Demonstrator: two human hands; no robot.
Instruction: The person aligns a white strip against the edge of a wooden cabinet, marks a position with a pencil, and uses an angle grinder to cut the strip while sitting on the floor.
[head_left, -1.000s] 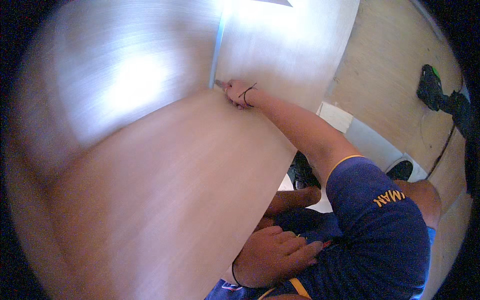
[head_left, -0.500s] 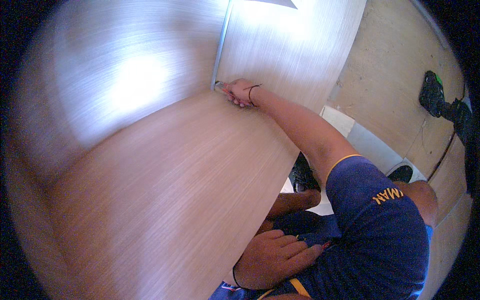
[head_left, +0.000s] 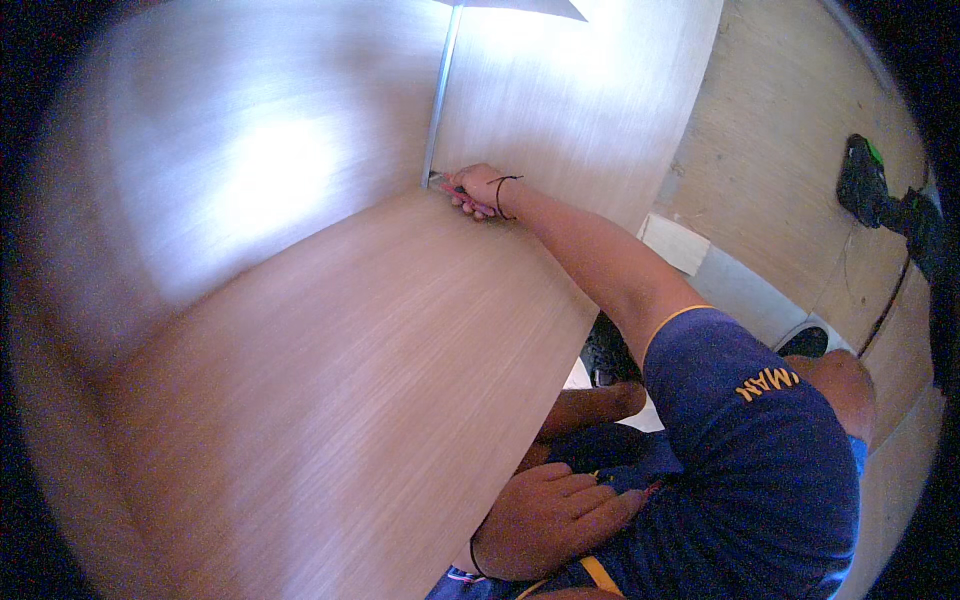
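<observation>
My right hand (head_left: 476,192) reaches out to the inside corner where the wood-grain panels meet. Its fingers are wrapped round a slim red tool with a grey metal tip (head_left: 447,186); the fingers cover most of it, so its exact kind is unclear. The tip points at the foot of a narrow metal strip (head_left: 441,100) that runs up the joint. Close to my body, my left hand (head_left: 552,515) is closed, with curled fingers over dark blue clothing. A speck of red shows by its fingertips, but what it holds, if anything, is hidden.
A wide wood-grain panel (head_left: 330,400) spreads below my hands, with upright panels (head_left: 600,120) behind. White pieces of board (head_left: 675,243) lie on the floor to the right. Another person's dark shoe (head_left: 862,185) stands at the far right.
The view has shifted slightly. My right hand stays at the corner with the red tool, its wrist turned a little. My left hand has hardly moved.
</observation>
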